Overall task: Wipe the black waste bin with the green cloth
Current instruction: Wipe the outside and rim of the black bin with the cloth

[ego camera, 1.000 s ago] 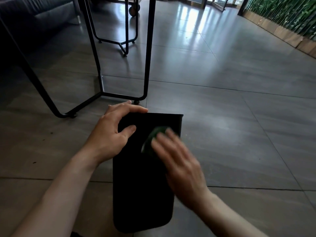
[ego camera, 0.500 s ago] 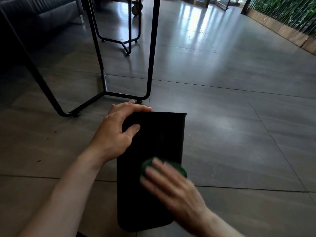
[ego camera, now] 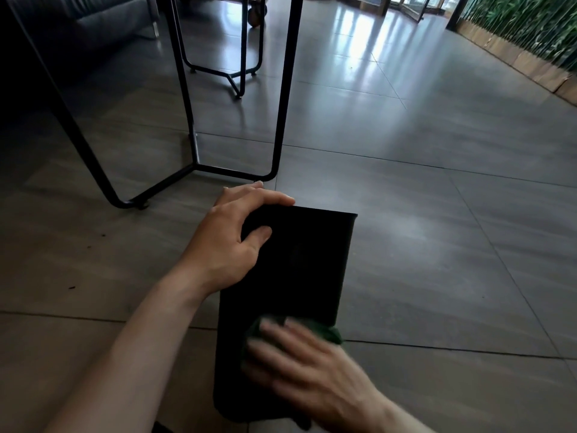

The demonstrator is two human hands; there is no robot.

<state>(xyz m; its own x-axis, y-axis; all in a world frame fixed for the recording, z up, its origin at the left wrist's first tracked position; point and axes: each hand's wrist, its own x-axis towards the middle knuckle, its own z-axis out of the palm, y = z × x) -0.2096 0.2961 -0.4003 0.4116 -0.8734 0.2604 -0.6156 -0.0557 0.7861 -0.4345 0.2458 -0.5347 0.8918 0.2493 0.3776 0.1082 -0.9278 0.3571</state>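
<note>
The black waste bin (ego camera: 299, 264) lies on its side on the grey tiled floor, its open rim pointing away from me. My left hand (ego camera: 237, 239) grips the far left corner of the bin, fingers curled over the rim and thumb on the upper face. My right hand (ego camera: 306, 367) presses the green cloth (ego camera: 327, 332) flat on the bin's upper face, close to the near end. Only a dark green edge of the cloth shows past my fingertips. The right hand is blurred.
A black metal table frame (ego camera: 281, 98) stands just beyond the bin, its foot bar close to my left fingers. A second frame (ego camera: 231, 70) stands further back. A dark sofa (ego camera: 103, 20) is at far left, a wooden planter with greenery (ego camera: 524, 54) at far right.
My right hand has slid the green cloth along the bin's upper face from near the far rim toward me. The left hand has kept its hold on the far corner.
</note>
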